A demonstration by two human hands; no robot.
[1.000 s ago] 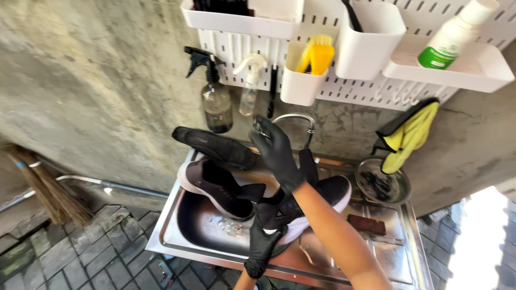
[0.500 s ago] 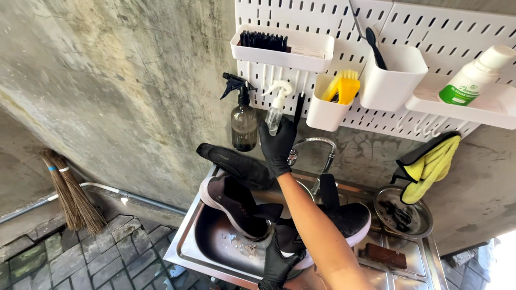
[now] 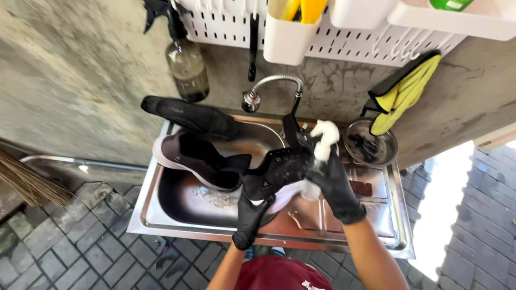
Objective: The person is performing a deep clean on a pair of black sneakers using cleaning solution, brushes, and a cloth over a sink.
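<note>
Sink (image 3: 177, 215) of stainless steel fills centre frame, set against a rough concrete wall (image 3: 70, 70), grey paving (image 3: 64, 252) below at lower left. White pegboard (image 3: 349, 40) runs along the top edge; a dark spray bottle (image 3: 187, 64) hangs at upper left of it, a white cup (image 3: 292, 35) with yellow items at top centre, a yellow cloth (image 3: 403, 94) at upper right. Curved tap (image 3: 271, 88) stands mid-frame above the basin. Black insole (image 3: 191, 115) lies on the sink's back rim, left of the tap. Second shoe (image 3: 196, 161), dark with a pale sole, leans in the basin's left half. Small metal bowl (image 3: 371, 145) sits right of the basin on the drainboard, a brown block (image 3: 362, 188) just below it. Broom bristles (image 3: 27, 182) at far left edge.

Both hands in black gloves, coming up from bottom centre. Left hand (image 3: 250, 217) reaches up under the black sneaker (image 3: 279, 169), fingers clenched on its heel and sole, holding it over the basin's right edge, centre frame. Right hand (image 3: 333, 180) sits just right of the sneaker, forearm angled in from lower right, fingers grasping a foamy white brush or sponge (image 3: 324, 140); which one, cannot tell under the foam. Foam touches the sneaker's upper side.
</note>
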